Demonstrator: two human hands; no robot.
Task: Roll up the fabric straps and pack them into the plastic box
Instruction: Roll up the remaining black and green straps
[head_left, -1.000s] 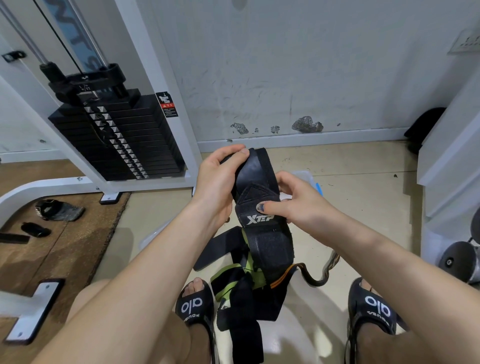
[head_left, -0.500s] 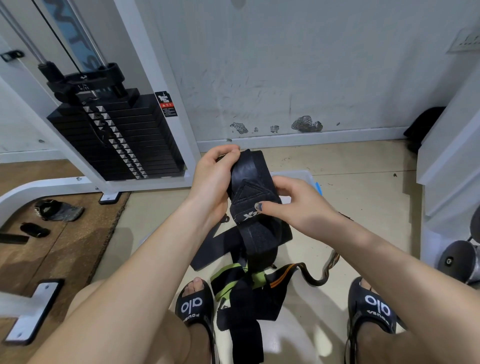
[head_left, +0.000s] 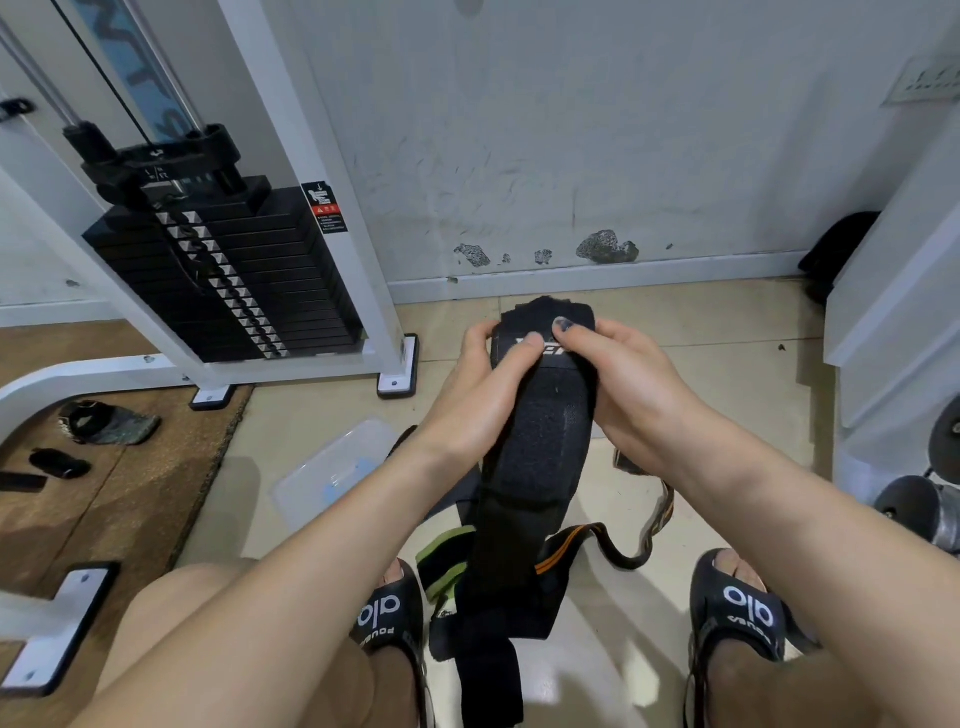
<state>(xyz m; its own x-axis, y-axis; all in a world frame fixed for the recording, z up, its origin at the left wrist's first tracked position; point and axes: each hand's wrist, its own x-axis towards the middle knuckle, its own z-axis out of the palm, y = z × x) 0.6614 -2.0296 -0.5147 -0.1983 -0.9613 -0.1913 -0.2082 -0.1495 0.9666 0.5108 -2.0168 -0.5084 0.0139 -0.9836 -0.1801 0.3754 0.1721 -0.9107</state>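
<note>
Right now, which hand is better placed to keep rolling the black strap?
Probably the right hand: its thumb sits on the rolled top end of the black strap, above the logo. The left hand grips the side, steadying it.

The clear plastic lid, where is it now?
In the head view the plastic lid lies on the floor, left of the left hand, near the wooden mat.

Place: a gym, in a corner by a scuffed white wall
Machine: white frame holding a black weight stack on a cable, with a warning sticker
Weights: dumbbell at the right edge
Floor: beige tiles, with a brown mat under the machine
Gear: straps heaped on the tiles
</note>
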